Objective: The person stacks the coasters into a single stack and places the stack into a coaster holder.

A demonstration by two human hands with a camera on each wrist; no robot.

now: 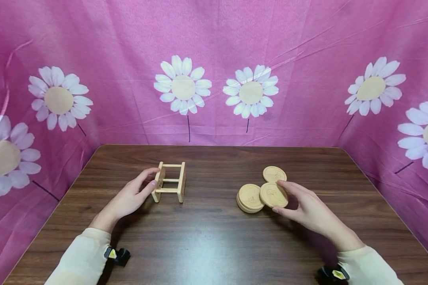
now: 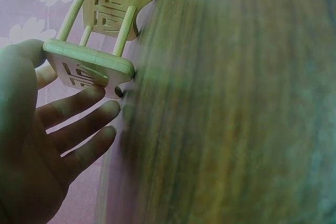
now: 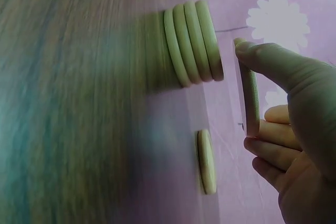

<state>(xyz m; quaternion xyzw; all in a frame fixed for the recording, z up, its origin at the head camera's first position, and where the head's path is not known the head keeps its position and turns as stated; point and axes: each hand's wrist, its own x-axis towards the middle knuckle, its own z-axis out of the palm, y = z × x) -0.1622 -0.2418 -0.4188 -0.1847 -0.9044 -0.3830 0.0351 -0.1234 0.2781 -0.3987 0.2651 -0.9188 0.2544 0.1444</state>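
A small wooden coaster rack (image 1: 169,180), with two cut-out side panels joined by rods, stands left of the table's middle. My left hand (image 1: 133,195) grips its left panel between thumb and fingers, as the left wrist view also shows. On the right, my right hand (image 1: 315,211) pinches a round wooden coaster (image 1: 273,194) by its edges, thumb on the near side and fingers on the far side. In the right wrist view, this held coaster (image 3: 249,90) is raised above the level of a stack of several coasters (image 3: 193,43). One more coaster (image 1: 274,173) lies flat behind.
Everything stands on a dark wood-grain table (image 1: 199,245). Pink cloth (image 1: 214,35) printed with white daisies hangs along its back and both sides. A small black device sits at each wrist.
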